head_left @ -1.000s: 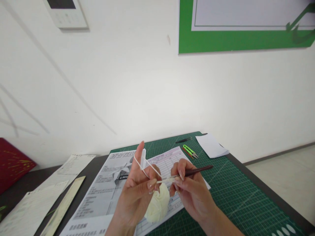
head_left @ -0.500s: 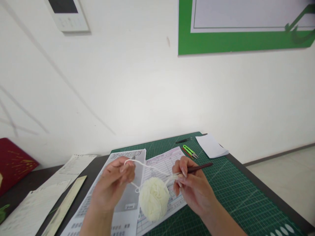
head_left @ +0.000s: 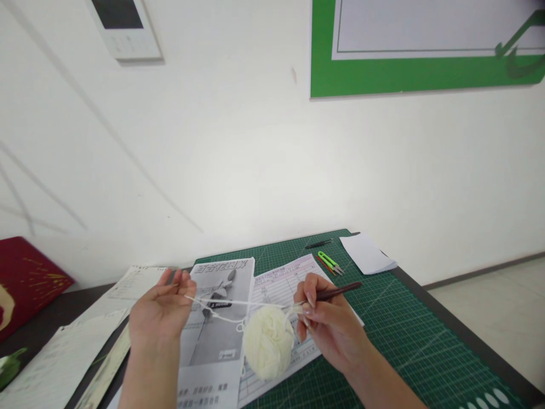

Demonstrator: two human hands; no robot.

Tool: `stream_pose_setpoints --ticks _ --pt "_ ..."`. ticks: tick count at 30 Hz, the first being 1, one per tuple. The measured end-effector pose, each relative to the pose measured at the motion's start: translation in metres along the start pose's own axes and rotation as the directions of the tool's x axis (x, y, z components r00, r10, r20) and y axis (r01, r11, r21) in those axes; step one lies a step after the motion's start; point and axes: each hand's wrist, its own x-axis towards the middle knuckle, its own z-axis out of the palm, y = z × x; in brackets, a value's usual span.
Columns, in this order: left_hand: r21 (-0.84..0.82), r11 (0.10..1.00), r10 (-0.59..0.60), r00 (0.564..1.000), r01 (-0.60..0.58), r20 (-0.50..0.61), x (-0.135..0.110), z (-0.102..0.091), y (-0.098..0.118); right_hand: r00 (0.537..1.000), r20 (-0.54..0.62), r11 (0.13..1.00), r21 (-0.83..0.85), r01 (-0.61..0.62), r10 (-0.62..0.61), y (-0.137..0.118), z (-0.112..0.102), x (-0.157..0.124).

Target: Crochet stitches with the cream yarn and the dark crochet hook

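Observation:
My right hand [head_left: 326, 318] is closed around a crochet hook [head_left: 340, 291] with a dark brown handle pointing right. A short piece of pale yarn work shows at its fingertips. My left hand [head_left: 164, 309] is turned palm up, fingers loosely stretched out, with a strand of cream yarn [head_left: 230, 301] caught at its fingers. That strand runs taut across to the right hand, while a slacker length loops back to the ball of yarn [head_left: 268, 343]. Between the hands, the ball rests over the printed sheets.
Under the ball are a printed picture sheet [head_left: 213, 363] and a lined form [head_left: 276, 281] on a green cutting mat [head_left: 409, 329]. Green thread snips [head_left: 328, 262], a black pen-like tool [head_left: 318, 244] and white paper [head_left: 366, 254] lie behind. A ruler [head_left: 104, 369] and papers [head_left: 59, 352] are left.
My left hand has moved left and turned palm up, its pinch opened out, drawing the yarn longer. The right hand keeps its hold on the crochet hook, nearly in place.

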Motion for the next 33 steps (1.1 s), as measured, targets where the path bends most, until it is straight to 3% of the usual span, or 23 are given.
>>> stream_pose_setpoints --ticks 4,9,11,14,18,20,25,29,31,33 --pt "0.259 0.965 0.05 0.999 -0.05 0.007 0.005 -0.002 0.0 1.0 -0.011 1.0 -0.005 0.002 -0.002 0.001 -0.001 0.0" --pt "0.671 0.738 -0.015 0.992 -0.072 0.123 0.0 0.002 -0.008 0.999 0.006 0.999 -0.017 -0.036 0.037 -0.004 -0.001 0.001" --pt "0.745 0.661 -0.026 0.99 -0.088 0.14 0.0 0.0 -0.005 0.999 0.013 0.999 -0.018 -0.05 0.051 -0.006 0.001 0.001" --pt "0.781 0.61 0.064 0.99 -0.136 0.123 -0.003 -0.004 0.007 0.996 0.018 0.996 -0.035 -0.084 0.085 -0.009 0.004 0.004" --pt "0.714 0.661 0.073 0.967 -0.23 0.244 -0.015 -0.004 0.02 0.99 0.037 0.99 -0.054 -0.133 0.135 -0.019 0.01 0.009" --pt "0.673 0.703 -0.028 0.936 -0.232 0.352 -0.018 -0.003 0.022 0.988 0.046 0.987 -0.062 -0.148 0.151 -0.028 0.013 0.013" --pt "0.717 0.671 -0.09 0.94 -0.187 0.329 -0.012 0.001 0.017 0.981 0.063 0.973 -0.148 -0.175 0.186 -0.046 0.014 0.025" --pt "0.572 0.798 -0.08 0.908 -0.189 0.412 -0.033 0.029 0.008 0.971 0.075 0.959 -0.19 -0.21 0.227 -0.043 0.012 0.03" --pt "0.436 0.889 -0.112 0.856 -0.14 0.504 -0.053 0.051 0.0 0.969 0.078 0.958 -0.186 -0.216 0.234 -0.038 0.011 0.031" --pt "0.324 0.946 -0.223 0.751 0.013 0.621 -0.068 0.071 -0.01 0.969 0.081 0.959 -0.18 -0.217 0.234 -0.034 0.011 0.031"
